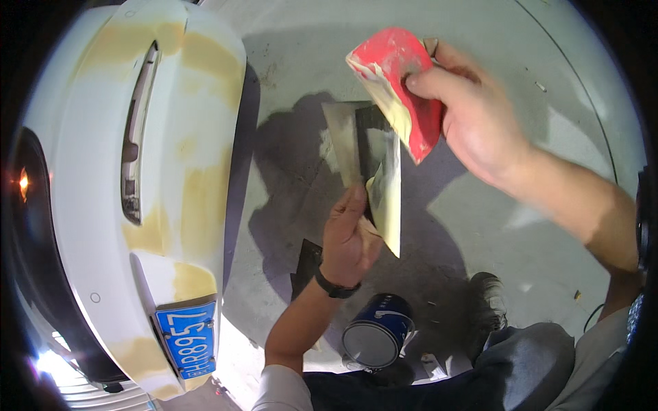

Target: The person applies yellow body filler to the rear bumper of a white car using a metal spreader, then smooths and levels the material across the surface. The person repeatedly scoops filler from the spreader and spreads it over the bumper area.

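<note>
My right hand (476,113) grips a red flexible putty spreader (404,58), thumb on its near face. Cream filler (391,106) coats the spreader's lower left edge. Below and to the left, my left hand (348,233), with a dark band on its wrist, is closed on the lower end of a thin metal putty plate (340,140). More cream filler covers the plate's right side. The spreader sits just above the plate's upper right edge; whether they touch I cannot tell. The white car body (168,130) at the left bears several tan filler patches (202,205).
A blue number plate (186,335) and a long dark recess (139,137) show on the car. A blue round can (375,332) stands on the grey floor near my legs. A dark flat piece (307,266) lies left of my left wrist. My bent knee (528,363) is at lower right.
</note>
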The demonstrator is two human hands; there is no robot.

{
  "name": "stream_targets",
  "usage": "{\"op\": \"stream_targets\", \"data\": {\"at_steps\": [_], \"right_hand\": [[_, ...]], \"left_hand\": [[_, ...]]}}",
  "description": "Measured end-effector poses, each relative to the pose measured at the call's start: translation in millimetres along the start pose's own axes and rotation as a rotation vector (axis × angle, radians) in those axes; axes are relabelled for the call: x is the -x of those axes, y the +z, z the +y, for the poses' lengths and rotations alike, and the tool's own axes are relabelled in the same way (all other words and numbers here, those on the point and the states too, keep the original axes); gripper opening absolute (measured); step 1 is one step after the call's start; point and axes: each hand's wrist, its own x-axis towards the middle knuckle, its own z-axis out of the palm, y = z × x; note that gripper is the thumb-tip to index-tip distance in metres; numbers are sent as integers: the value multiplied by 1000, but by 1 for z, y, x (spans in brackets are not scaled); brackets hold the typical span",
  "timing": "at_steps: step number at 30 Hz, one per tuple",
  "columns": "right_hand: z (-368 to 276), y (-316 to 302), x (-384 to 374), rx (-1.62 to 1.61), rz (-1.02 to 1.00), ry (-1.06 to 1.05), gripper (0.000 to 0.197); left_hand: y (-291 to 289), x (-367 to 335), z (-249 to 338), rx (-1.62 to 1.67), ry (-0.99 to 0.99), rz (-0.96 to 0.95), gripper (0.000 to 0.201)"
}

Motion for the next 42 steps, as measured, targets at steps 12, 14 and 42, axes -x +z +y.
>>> {"op": "stream_targets", "data": {"at_steps": [12, 14, 42], "right_hand": [[16, -31, 16, 398, -119, -338, 26], [7, -27, 5, 613, -164, -616, 28], [-126, -31, -27, -139, 153, -35, 15]], "left_hand": [[0, -46, -1, -11, 51, 97, 32], [10, -52, 4, 96, 74, 41, 33], [217, -100, 146, -587, 344, 153, 28]]}}
